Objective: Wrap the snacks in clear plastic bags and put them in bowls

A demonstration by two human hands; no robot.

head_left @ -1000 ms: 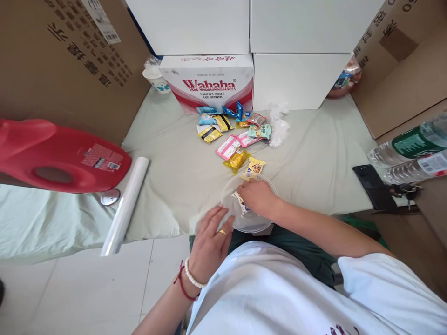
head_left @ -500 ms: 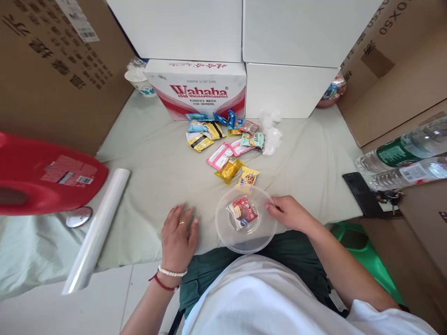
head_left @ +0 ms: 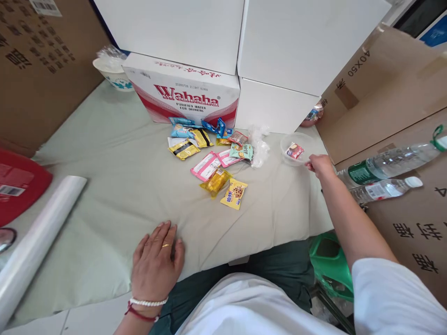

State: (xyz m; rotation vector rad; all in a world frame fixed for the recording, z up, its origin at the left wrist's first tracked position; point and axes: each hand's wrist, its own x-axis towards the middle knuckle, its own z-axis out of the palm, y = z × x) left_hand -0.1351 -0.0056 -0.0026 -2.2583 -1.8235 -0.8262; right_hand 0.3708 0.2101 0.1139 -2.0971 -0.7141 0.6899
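Right fingers [head_left: 309, 164] grasping bowl [head_left: 309, 146] | left fingers [head_left: 170, 236] released on desk [head_left: 115, 186] | done: one packet [head_left: 294, 150] in bowl | outside: packets [head_left: 206, 166] left of bowl

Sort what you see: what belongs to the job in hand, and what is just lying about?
In the job, it seems:
right hand, holding the clear bowl by its rim
red packet inside it
probably the snack packets

Seemingly just lying about:
white roll
paper cup
water box
two bottles
red container

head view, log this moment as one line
right hand: holds clear bowl by rim | bowl: red packet inside | left hand: palm down on pale cloth | other packets: on cloth
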